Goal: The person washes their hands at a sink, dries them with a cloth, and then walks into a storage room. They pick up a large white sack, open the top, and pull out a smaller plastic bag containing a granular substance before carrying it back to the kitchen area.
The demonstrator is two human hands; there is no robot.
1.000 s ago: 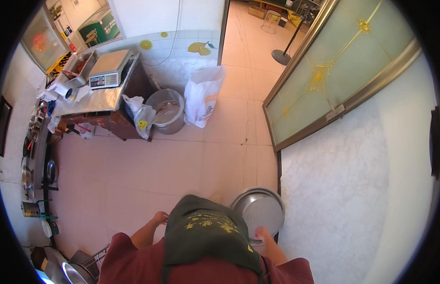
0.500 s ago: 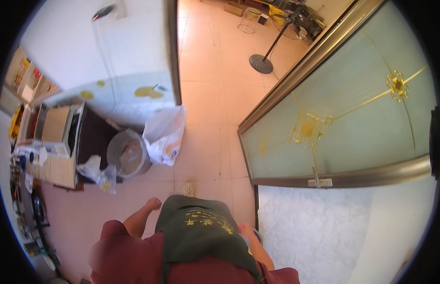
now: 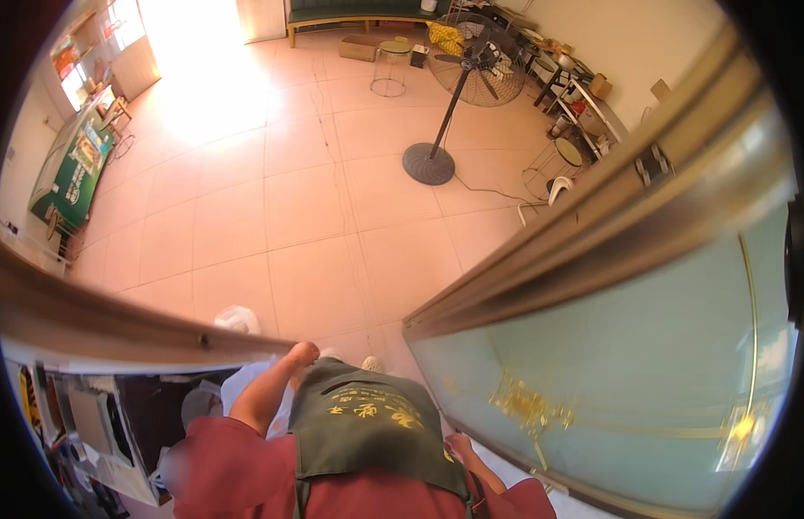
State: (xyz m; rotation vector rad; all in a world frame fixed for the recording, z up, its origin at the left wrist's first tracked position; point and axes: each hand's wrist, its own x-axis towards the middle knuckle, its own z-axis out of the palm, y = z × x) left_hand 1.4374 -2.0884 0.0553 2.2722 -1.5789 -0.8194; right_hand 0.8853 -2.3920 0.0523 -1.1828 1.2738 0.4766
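Note:
My left hand (image 3: pixel 304 354) hangs in front of my body with its fingers curled in. It is close to the brown door frame (image 3: pixel 190 336), and I cannot tell whether they touch. No object shows in it. Beside my right hip is my right hand (image 3: pixel 459 446), close to the dark green apron (image 3: pixel 367 426); its fingers are small and partly hidden. The frosted glass door (image 3: pixel 627 363) with gold ornaments stands just to the right of that hand.
Ahead on the tiled floor stands a pedestal fan (image 3: pixel 429 164), its cord running right. Further off are a round stool (image 3: pixel 393 48), a cardboard box (image 3: pixel 358 47) and a green bench (image 3: pixel 358 12). A loaded shelf (image 3: pixel 596 108) lines the right wall; a green counter (image 3: pixel 77 173) is at left.
I have moved forward into the doorway. The room beyond now fills the upper view, and the bin and white bag have slid back to the lower left. My left hand has swung forward.

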